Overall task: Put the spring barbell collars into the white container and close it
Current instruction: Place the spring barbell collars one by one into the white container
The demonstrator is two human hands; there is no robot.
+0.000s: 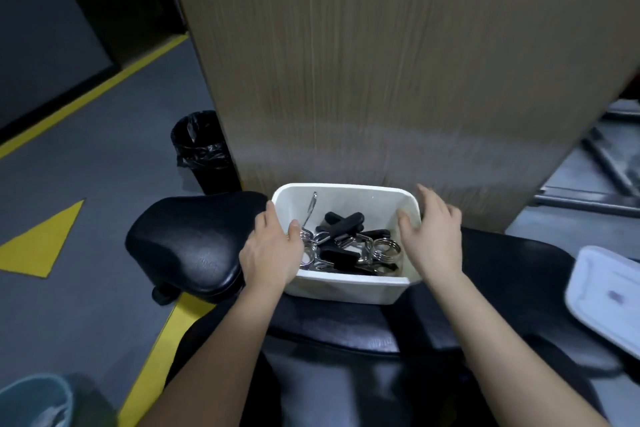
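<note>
A white container (349, 289) stands open on a black padded bench, against a wooden panel. Inside lie several spring barbell collars (349, 248), chrome coils with black handle grips, piled on the bottom. My left hand (273, 250) holds the container's left wall, thumb inside the rim and fingers outside. My right hand (433, 236) is at the right wall with spread fingers, thumb inside the rim, palm just off or lightly on the edge. The white lid (609, 295) lies flat on the bench at the far right, apart from the container.
The black bench (187, 246) has a rounded pad to the left. A wooden panel (381, 80) rises right behind the container. A black lined bin (202, 149) stands on the grey floor at left, a light blue bin (34, 402) at bottom left. Metal bars (588, 198) lie at right.
</note>
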